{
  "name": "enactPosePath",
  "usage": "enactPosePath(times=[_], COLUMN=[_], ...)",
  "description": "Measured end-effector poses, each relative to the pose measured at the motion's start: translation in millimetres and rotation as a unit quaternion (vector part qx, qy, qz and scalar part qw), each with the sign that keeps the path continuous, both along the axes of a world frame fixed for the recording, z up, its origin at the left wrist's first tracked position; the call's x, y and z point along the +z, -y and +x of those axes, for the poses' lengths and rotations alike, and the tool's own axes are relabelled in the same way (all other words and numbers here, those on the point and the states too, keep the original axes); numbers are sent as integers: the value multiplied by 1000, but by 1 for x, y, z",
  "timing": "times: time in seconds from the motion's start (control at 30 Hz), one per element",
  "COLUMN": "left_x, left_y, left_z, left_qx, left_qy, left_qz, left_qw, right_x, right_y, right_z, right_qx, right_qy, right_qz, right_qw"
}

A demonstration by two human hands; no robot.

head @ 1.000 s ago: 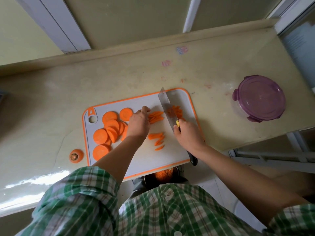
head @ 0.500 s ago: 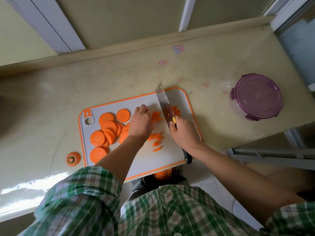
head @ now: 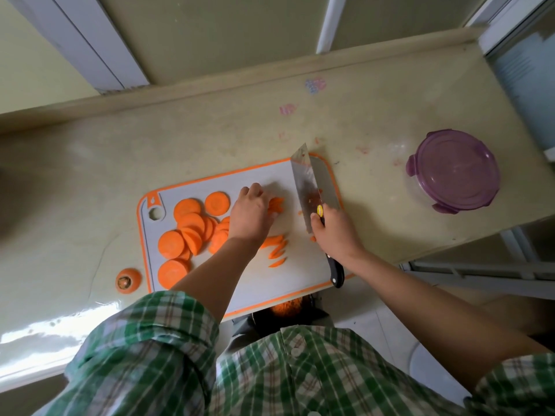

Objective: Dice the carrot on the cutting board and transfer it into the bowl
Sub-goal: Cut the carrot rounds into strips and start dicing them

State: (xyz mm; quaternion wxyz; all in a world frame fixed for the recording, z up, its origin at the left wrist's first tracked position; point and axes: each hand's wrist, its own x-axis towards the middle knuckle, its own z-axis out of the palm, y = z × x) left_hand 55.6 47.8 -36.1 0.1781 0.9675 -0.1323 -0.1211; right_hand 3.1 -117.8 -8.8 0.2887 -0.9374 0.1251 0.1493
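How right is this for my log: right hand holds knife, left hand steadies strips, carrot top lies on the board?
One error: head view shows the carrot top on the counter beside the board, not on it. Right hand holds knife, left hand steadies strips.

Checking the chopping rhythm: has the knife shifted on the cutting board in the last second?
Yes. The knife has shifted rightward; its tip sits closer to the cutting board's far right corner.
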Motion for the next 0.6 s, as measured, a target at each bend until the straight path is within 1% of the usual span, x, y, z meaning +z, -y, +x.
enactPosePath(times=[0.07,0.2,0.33,0.47,0.6], left_x=[1,-2,-2,-3,-3], left_y=[-1,-9,-8,-5,-4], left_z=[-1,-4,-3,-3,-2], left_qx=[-4,7,7,15,19], left_qy=[6,25,27,24,33], left_qz=[-9,-18,-32,-39,-33], left_qw=[1000,1000,999,999,999], right_x=[4,6,6,13,16], right_y=[1,-11,-14,-11,-17], right_z=[2,3,3,9,14], right_qx=[27,88,98,89,110], right_qy=[4,18,20,43,34], right_qz=[-6,-63,-53,-66,-74], right_qw=[1000,994,994,993,991])
